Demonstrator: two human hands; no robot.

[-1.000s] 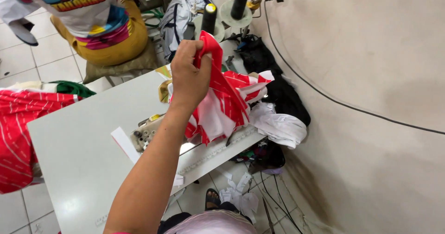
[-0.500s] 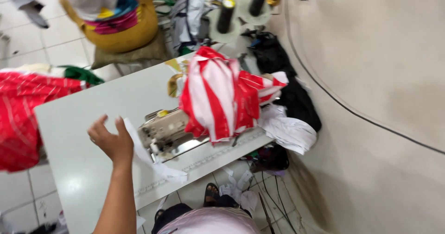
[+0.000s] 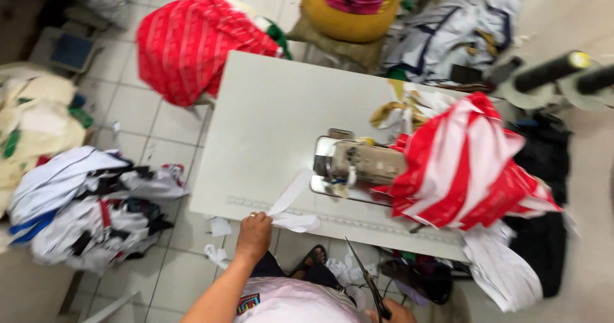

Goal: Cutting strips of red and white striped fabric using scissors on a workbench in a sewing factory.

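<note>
My left hand (image 3: 254, 233) is at the front edge of the white table (image 3: 268, 125), pinching a white fabric strip (image 3: 291, 211) that lies across that edge. My right hand (image 3: 395, 313) shows only partly at the bottom of the view and holds dark scissors (image 3: 366, 281) with the blades pointing up. Behind the strip stands a sewing machine (image 3: 358, 163). A red and white striped cloth (image 3: 473, 163) is draped over the machine's right end.
A red striped bundle (image 3: 198, 41) sits at the table's far left corner, a yellow sack (image 3: 352, 13) behind it. Heaps of garments (image 3: 89, 201) lie on the tiled floor at left. Dark thread cones (image 3: 550, 70) stand at right. White scraps (image 3: 499, 268) hang below the table.
My hand let go of the red and white cloth on the machine, came back to the table's front edge and took the white strip. The view swung left; my right hand with scissors appeared.
</note>
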